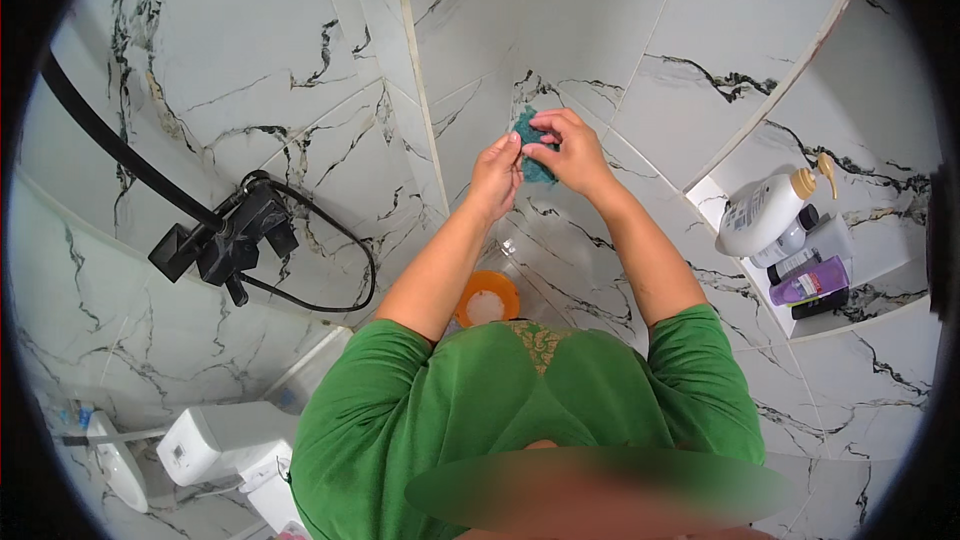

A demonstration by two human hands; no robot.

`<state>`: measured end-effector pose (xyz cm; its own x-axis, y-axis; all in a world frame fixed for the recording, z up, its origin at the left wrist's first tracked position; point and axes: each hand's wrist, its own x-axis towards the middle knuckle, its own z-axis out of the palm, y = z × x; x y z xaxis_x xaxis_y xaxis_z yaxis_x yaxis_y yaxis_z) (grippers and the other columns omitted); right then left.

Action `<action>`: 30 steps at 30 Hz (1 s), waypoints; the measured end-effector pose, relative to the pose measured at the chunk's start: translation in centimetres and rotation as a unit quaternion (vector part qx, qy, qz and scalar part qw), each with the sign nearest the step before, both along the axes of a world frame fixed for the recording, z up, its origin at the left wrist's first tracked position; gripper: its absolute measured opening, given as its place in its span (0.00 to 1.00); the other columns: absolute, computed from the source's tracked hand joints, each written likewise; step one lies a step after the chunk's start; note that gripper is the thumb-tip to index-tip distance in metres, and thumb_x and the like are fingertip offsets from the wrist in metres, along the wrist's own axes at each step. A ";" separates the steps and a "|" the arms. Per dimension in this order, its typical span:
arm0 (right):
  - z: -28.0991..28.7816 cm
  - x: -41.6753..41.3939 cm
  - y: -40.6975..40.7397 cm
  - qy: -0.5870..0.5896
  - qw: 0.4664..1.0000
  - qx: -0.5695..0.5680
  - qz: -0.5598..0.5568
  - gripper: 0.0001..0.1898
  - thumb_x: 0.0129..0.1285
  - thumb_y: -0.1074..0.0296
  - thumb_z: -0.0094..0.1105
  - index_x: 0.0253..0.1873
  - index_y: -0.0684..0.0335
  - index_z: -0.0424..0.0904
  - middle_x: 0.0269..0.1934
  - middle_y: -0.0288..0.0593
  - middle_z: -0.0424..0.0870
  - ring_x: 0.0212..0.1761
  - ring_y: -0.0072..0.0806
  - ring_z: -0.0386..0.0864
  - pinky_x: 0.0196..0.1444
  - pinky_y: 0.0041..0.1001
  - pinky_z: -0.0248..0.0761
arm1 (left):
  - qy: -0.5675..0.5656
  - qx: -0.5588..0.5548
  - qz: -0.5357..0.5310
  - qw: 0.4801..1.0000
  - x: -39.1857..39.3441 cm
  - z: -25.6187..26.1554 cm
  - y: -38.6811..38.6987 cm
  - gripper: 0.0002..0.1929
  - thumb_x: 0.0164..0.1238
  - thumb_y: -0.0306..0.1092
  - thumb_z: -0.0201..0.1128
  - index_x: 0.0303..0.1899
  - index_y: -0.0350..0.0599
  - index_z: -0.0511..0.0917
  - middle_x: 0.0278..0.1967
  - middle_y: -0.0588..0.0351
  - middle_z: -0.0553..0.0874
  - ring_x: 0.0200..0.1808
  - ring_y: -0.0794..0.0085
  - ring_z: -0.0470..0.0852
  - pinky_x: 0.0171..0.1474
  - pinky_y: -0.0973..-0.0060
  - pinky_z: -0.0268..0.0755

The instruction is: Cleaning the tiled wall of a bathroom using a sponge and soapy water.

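A teal-green scouring pad (539, 165), crumpled and fibrous, is held in front of the marbled tile wall. My left hand (497, 174) grips its left edge, with the thumb pointing up. From the right, my right hand (570, 150) holds it between thumb and curled fingers, so part of the pad is hidden behind the fingers. Below my hands, an orange basin (512, 296) with whitish, sudsy-looking content stands low down, partly covered by my green shirt.
At left, a black shower mixer (240, 240) with a looped hose juts from the tiles. A recessed shelf (765, 292) at right holds a white pump bottle (757, 216), a purple bottle (810, 282) and other bottles. A white toilet (225, 439) stands lower left, near a washbasin (118, 465).
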<state>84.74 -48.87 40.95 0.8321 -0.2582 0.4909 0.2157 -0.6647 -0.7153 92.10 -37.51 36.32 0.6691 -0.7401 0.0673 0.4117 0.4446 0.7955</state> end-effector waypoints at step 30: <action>-5.0 2.0 -0.1 0.087 0.972 0.215 -0.035 0.10 0.61 0.70 0.56 0.42 0.67 0.68 0.31 0.37 0.77 0.32 0.20 0.73 0.34 0.23 0.67 | 0.195 -0.082 0.018 0.977 0.1 -5.7 0.8 0.10 0.69 0.35 0.47 0.48 0.43 0.66 0.45 0.54 0.79 0.45 0.66 0.79 0.49 0.69 0.72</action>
<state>86.77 -48.95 35.91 0.8661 -0.4669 0.1785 0.0316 -0.3052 -0.9517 92.22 -36.68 30.60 0.6923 -0.7169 -0.0823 0.6514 0.5719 0.4986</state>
